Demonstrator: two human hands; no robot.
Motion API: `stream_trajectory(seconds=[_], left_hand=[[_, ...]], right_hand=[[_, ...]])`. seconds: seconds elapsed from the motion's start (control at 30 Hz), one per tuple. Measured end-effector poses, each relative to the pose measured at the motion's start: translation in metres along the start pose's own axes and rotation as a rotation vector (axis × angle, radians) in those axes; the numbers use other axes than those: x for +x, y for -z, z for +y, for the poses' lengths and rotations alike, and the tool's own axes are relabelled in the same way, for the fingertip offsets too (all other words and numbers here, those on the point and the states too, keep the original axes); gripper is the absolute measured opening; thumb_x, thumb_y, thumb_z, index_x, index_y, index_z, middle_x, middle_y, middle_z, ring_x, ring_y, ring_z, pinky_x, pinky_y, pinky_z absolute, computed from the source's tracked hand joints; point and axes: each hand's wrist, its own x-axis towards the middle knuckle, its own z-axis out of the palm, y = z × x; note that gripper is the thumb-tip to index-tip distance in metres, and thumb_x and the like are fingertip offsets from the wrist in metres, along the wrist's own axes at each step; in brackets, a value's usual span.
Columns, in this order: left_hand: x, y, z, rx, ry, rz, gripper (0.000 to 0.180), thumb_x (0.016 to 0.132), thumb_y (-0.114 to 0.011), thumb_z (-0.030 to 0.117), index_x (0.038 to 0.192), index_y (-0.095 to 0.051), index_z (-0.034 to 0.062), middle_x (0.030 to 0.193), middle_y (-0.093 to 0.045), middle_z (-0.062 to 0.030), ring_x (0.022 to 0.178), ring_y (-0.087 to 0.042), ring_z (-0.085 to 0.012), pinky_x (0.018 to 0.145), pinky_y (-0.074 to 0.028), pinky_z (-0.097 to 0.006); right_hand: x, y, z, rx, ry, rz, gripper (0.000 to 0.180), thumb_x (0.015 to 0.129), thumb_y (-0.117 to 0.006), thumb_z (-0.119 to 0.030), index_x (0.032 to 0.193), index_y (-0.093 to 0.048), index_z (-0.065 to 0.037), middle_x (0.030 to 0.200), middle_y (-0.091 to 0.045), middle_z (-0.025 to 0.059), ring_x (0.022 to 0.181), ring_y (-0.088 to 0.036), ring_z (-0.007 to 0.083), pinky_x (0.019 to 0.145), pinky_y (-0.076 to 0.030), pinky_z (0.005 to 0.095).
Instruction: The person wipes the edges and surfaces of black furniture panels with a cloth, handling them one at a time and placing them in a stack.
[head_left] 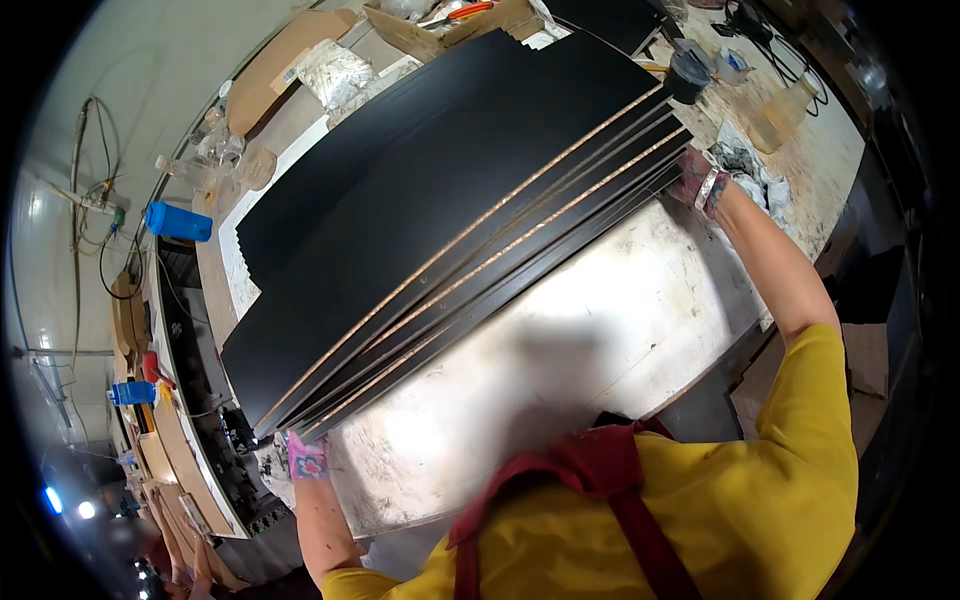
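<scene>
A stack of large black boards with notched corners lies slantwise across the table, its long edges toward me. Brown, rough core shows along some of these edges, and the boards fan slightly apart. At the near left end, my left hand, in a stained glove with a pink flowered cuff, grips the boards' corner; its fingers are mostly hidden. My right hand, gloved and stained, holds the stack's right end, with the fingers partly behind the edges. A whitish band circles the right wrist.
The white, smudged tabletop spreads in front of me. A dark cup, a clear bottle and crumpled cloth stand at right. Behind lie a cardboard box and plastic bag. A blue container is at left.
</scene>
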Motion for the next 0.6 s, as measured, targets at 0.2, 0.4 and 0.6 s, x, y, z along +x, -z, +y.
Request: stream_trajectory(seconds=[0.2,0.4,0.6], left_hand=[[0.039,-0.028,0.033,0.209,-0.214,-0.010,0.060,0.098,-0.037,0.051,0.140,-0.043,0.0078,0.139,-0.051,-0.0131,0.128,-0.046,-0.0270,0.109,-0.033,-0.048],[0.014,0.008,0.127,0.543,-0.537,0.016,0.062,0.099,-0.035,0.052,0.142,-0.042,0.0080,0.142,-0.049,-0.0136,0.130,-0.045,-0.0261,0.111,-0.030,-0.047],[-0.021,-0.070,0.138,0.741,-0.689,-0.111,0.058,0.102,-0.035,0.043,0.143,-0.041,0.0023,0.147,-0.043,-0.0149,0.132,-0.043,-0.0239,0.111,-0.030,-0.035]], right_hand=[[0.009,-0.003,-0.014,-0.412,0.120,0.032,0.026,0.099,-0.046,-0.021,0.117,-0.060,-0.007,0.122,-0.063,0.0090,0.108,-0.061,0.0234,0.095,-0.050,0.0368],[-0.063,0.015,-0.063,-1.531,1.046,0.420,0.060,0.090,-0.058,-0.044,0.137,-0.048,-0.009,0.135,-0.053,0.0184,0.123,-0.052,0.0339,0.100,-0.044,0.0371],[-0.053,0.119,-0.028,-1.689,0.499,0.620,0.054,0.088,-0.063,-0.032,0.131,-0.050,-0.002,0.136,-0.052,0.0191,0.125,-0.050,0.0323,0.100,-0.042,0.0399]])
